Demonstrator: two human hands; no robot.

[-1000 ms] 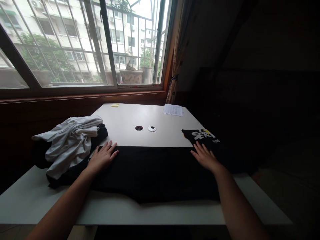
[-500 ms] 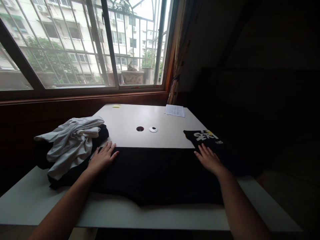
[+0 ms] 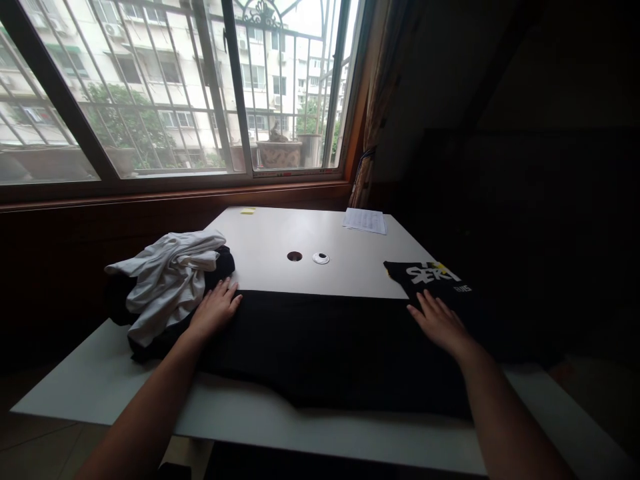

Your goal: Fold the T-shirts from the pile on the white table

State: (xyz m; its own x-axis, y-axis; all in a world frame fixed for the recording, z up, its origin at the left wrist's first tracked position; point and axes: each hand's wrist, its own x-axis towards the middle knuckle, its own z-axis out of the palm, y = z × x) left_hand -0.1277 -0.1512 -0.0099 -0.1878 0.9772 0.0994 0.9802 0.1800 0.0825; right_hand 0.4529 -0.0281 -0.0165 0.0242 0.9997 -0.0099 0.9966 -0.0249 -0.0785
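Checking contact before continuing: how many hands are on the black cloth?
2 on the black cloth: left hand toward its left, beside the white garment; right hand toward its right, near the white lettering. The dark right side could hide more.

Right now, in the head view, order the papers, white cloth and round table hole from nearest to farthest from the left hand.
1. White cloth, just left of the left hand.
2. Round hole, ahead and rightward.
3. Papers, far end of the table, right.
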